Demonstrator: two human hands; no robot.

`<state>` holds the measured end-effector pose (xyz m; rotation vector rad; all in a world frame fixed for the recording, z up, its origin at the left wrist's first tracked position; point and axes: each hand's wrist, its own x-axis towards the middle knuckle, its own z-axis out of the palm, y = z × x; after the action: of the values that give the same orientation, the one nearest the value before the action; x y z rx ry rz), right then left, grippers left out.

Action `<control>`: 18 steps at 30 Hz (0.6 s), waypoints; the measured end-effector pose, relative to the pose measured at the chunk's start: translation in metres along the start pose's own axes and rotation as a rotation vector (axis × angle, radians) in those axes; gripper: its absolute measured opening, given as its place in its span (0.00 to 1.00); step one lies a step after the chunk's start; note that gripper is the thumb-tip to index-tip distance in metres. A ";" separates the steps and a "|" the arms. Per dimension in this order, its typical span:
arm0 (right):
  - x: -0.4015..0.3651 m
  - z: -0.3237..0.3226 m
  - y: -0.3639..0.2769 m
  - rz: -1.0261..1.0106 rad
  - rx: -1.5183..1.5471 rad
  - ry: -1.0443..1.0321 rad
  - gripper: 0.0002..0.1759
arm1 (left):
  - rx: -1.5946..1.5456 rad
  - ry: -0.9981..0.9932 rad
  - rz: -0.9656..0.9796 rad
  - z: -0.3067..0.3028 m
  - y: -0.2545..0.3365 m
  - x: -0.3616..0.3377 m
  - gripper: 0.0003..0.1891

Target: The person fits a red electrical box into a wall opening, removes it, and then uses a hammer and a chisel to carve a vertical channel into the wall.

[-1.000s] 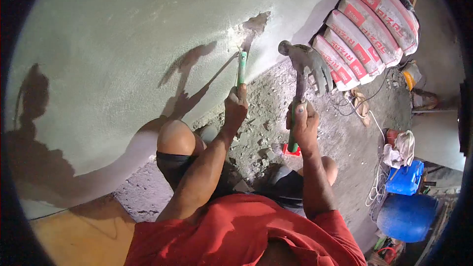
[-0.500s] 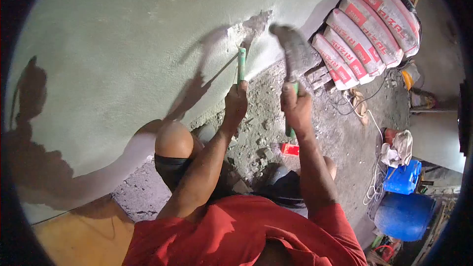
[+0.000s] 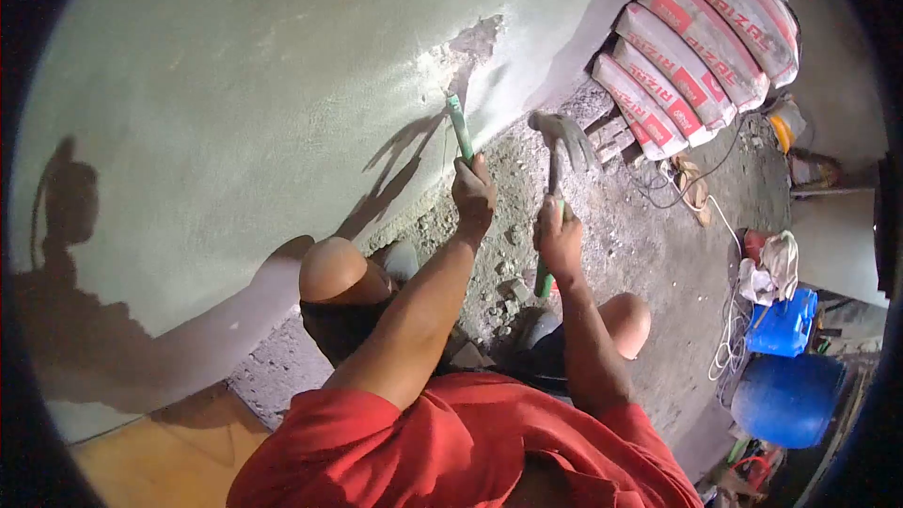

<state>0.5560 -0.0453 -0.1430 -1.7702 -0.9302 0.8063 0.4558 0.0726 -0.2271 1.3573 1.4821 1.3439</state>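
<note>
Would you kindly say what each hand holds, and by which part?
Left hand: a green tool, by its lower part. Right hand: hammer, by its green handle.

An indoor building site: a grey plastered wall (image 3: 235,85) with a rough chipped patch (image 3: 473,40), rubble (image 3: 513,292) over a dusty floor (image 3: 691,254), stacked printed sacks (image 3: 696,61), and a blue drum (image 3: 788,400) beside a blue container (image 3: 781,325).

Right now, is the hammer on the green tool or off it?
Off: bare wall and rubbly floor show between the hammer and the green tool.
</note>
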 end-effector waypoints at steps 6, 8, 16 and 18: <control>-0.042 -0.075 0.023 0.116 0.077 0.029 0.30 | -0.422 -0.057 -0.584 -0.009 0.064 0.006 0.22; -0.043 -0.086 0.032 0.141 0.171 0.075 0.32 | -0.362 -0.065 -0.270 -0.019 0.017 0.005 0.21; -0.033 -0.094 0.053 0.175 0.657 -0.018 0.34 | -0.330 -0.107 -0.212 -0.031 0.084 -0.019 0.18; -0.041 -0.089 0.043 0.184 0.685 -0.033 0.33 | -0.168 -0.345 0.202 -0.054 0.141 -0.048 0.16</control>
<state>0.6203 -0.1299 -0.1486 -1.2459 -0.4281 1.1148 0.4471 0.0006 -0.0857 1.5671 1.0039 1.2469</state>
